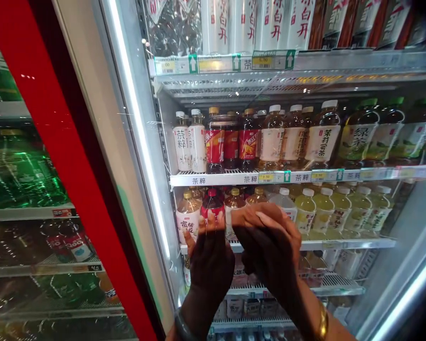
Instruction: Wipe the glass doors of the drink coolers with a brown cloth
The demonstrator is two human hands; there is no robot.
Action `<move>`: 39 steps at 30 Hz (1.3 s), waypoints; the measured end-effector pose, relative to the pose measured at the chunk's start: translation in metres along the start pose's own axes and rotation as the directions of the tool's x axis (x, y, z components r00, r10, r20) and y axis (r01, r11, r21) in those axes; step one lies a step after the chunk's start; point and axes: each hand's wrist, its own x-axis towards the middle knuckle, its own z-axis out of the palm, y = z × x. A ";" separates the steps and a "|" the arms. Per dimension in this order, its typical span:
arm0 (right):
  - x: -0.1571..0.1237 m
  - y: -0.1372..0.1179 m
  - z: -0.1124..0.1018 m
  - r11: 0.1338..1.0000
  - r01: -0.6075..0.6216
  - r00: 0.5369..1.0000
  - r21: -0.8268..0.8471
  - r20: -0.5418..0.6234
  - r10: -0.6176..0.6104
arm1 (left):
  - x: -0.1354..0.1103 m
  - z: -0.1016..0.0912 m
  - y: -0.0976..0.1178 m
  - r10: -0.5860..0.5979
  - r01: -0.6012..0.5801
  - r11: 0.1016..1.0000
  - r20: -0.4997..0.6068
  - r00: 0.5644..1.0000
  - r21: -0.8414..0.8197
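My left hand point(212, 259) is raised in front of the lit drinks fridge, fingers stretched up and apart. Its fingertips overlap a red-capped bottle point(212, 201) and a peach-labelled bottle point(188, 219) in view. Whether they touch anything I cannot tell. Close beside it, my right hand point(270, 239) has its fingers bent and pressed together, pointing left. Its back and wrist hide whatever the palm may hold. Behind it stand a gold-capped bottle point(234, 202) and a white-capped clear bottle point(284, 201). A dark bangle point(182, 325) circles my left wrist, a gold bracelet point(323, 321) my right.
Several tea bottles point(272, 137) line the middle shelf point(220, 180) above my hands. White-labelled packs point(248, 26) fill the top shelf. Lower shelves point(337, 283) hold more bottles. A red frame point(62, 142) and a bright light strip point(138, 123) run down the left.
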 end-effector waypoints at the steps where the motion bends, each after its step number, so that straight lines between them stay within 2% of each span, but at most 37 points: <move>1: 0.009 -0.005 0.004 1.000 0.007 1.000 0.027 0.006 -0.007 | 0.005 -0.002 -0.001 -0.008 0.007 1.000 0.027 1.000 0.029; 4: 0.011 -0.022 0.013 0.996 -0.030 0.999 0.084 0.018 0.028 | 0.013 -0.008 -0.005 -0.120 0.099 0.987 0.171 0.978 0.127; 7: -0.008 -0.022 0.011 0.993 -0.002 0.998 0.120 0.060 -0.005 | 0.015 -0.012 -0.011 -0.145 0.103 0.977 0.225 0.964 0.189; 10: -0.003 -0.005 0.006 0.989 0.017 0.999 0.150 0.041 -0.023 | 0.021 -0.013 -0.016 -0.104 0.064 0.976 0.186 0.977 0.208; 14: 0.049 0.009 0.010 0.990 -0.070 0.994 0.124 -0.075 0.080 | 0.039 -0.012 -0.019 -0.096 0.069 0.968 0.103 0.990 0.242; 17: 0.071 -0.003 0.019 0.992 -0.078 0.989 0.096 -0.115 0.089 | 0.049 -0.014 -0.026 -0.109 0.098 0.969 0.036 0.993 0.225; 20: 0.057 -0.018 0.025 0.995 -0.003 0.998 0.095 -0.061 0.009 | 0.051 -0.019 -0.040 -0.131 0.124 0.968 0.018 0.991 0.218; 23: 0.043 -0.022 0.025 0.995 0.037 0.999 0.094 0.007 -0.038 | 0.053 -0.022 -0.055 -0.091 0.084 0.976 0.022 0.996 0.201; 25: 0.055 -0.020 0.028 0.996 0.027 0.999 0.083 -0.021 -0.025 | 0.060 -0.024 -0.063 -0.051 0.045 0.984 0.027 0.998 0.170; 27: 0.083 -0.021 0.034 0.996 0.025 0.997 0.081 -0.075 -0.019 | 0.072 -0.028 -0.069 -0.020 0.014 0.990 0.043 0.999 0.140; 29: 0.114 -0.028 0.043 0.997 0.008 0.994 0.082 -0.108 0.001 | 0.085 -0.034 -0.076 -0.009 0.003 0.993 0.055 0.998 0.117; 31: 0.132 -0.042 0.053 0.997 -0.005 0.993 0.083 -0.119 0.015 | 0.095 -0.041 -0.086 -0.018 0.013 0.995 0.056 0.998 0.098; 35: 0.122 -0.062 0.063 0.993 0.112 0.991 0.050 -0.086 -0.107 | 0.104 -0.051 -0.105 0.008 -0.011 0.997 0.034 0.999 0.077; 37: 0.117 -0.061 0.063 0.991 0.131 0.989 0.020 -0.076 -0.129 | 0.108 -0.052 -0.112 0.037 -0.039 0.996 0.025 0.999 0.077; 39: 0.129 -0.055 0.061 0.995 0.101 0.991 0.003 -0.086 -0.101 | 0.118 -0.052 -0.114 0.048 -0.049 0.995 0.014 0.999 0.083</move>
